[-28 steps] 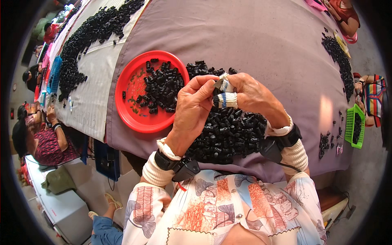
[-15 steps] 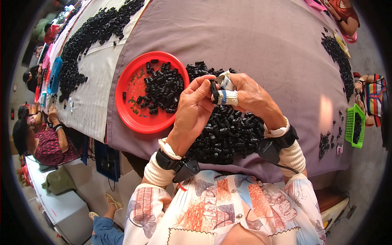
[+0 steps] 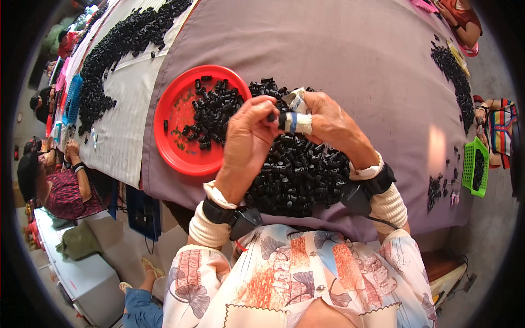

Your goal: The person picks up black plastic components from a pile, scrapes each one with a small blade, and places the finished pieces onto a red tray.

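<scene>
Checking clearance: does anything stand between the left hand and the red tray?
Nothing visible does: the left hand, holding a black part, overlaps the right edge of the red tray in this view. Loose black parts lie inside.

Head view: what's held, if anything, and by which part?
The left hand holds a black piece; where the grip meets it is hidden. Whether the right hand also holds it cannot be told.

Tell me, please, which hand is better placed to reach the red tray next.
Probably the left hand: it overlaps the edge of the red tray in this view, pinching a small black piece. The right hand lies farther from the tray.
</scene>
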Tool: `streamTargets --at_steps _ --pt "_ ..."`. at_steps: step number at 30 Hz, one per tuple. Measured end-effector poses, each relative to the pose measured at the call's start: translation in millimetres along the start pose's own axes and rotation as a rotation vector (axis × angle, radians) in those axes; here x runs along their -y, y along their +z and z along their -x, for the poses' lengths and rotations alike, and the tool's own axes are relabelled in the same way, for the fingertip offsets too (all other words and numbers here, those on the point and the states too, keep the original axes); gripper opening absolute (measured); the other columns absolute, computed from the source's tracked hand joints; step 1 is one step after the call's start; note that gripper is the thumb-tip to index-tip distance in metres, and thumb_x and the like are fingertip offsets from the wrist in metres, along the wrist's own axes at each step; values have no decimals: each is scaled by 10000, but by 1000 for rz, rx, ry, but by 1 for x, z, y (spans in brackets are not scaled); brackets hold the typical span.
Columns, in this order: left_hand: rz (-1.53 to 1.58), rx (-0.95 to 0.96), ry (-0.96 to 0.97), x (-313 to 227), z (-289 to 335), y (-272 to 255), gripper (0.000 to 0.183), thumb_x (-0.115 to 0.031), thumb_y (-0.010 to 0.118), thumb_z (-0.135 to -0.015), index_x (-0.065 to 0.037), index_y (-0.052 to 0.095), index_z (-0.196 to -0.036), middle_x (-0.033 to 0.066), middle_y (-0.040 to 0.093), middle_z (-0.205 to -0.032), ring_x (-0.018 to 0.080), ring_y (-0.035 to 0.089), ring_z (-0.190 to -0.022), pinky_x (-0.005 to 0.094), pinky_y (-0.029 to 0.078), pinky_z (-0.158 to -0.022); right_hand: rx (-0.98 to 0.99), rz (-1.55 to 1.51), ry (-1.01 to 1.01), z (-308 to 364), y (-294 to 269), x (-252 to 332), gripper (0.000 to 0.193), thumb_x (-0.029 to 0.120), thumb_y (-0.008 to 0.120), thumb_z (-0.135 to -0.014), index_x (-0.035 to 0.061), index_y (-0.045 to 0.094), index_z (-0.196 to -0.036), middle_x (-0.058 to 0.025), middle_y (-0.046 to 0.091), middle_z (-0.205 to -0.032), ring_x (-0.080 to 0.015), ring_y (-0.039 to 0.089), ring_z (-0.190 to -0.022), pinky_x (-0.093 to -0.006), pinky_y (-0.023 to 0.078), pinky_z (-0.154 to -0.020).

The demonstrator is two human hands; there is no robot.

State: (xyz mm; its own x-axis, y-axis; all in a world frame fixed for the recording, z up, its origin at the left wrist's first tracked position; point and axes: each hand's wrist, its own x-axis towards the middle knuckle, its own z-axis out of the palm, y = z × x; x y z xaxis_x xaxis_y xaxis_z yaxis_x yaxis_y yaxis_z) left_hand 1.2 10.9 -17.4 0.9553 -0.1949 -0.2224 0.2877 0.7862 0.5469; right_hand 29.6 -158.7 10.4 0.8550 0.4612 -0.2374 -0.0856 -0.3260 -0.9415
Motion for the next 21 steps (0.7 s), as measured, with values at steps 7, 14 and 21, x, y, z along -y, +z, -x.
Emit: streamTargets --at_steps 7,14,21 --pt "-961 -350 441 -57 13 -41 267 -101 632 -821 -44 600 -1081 9 594 -867 67 542 -738 201 460 -649 -72 -46 7 6 -18 -11 182 207 510 -813 34 559 -784 20 431 -472 -66 405 -389 -240 319 -377" --pt "-1399 30 278 -12 30 -10 144 -73 650 -762 -23 642 -897 68 616 -811 143 586 -731 257 466 -659 -90 -3 8 8 -20 -19 126 163 500 -757 48 539 -720 1 439 -447 -75 413 -379 -248 297 -368" --pt "-1998 495 481 50 38 -7 283 -102 731 -621 -91 593 -867 65 487 -798 242 483 -789 357 376 -694 -113 21 112 17 -26 -19 116 153 507 -738 47 534 -702 -8 440 -440 -81 422 -382 -260 304 -373"
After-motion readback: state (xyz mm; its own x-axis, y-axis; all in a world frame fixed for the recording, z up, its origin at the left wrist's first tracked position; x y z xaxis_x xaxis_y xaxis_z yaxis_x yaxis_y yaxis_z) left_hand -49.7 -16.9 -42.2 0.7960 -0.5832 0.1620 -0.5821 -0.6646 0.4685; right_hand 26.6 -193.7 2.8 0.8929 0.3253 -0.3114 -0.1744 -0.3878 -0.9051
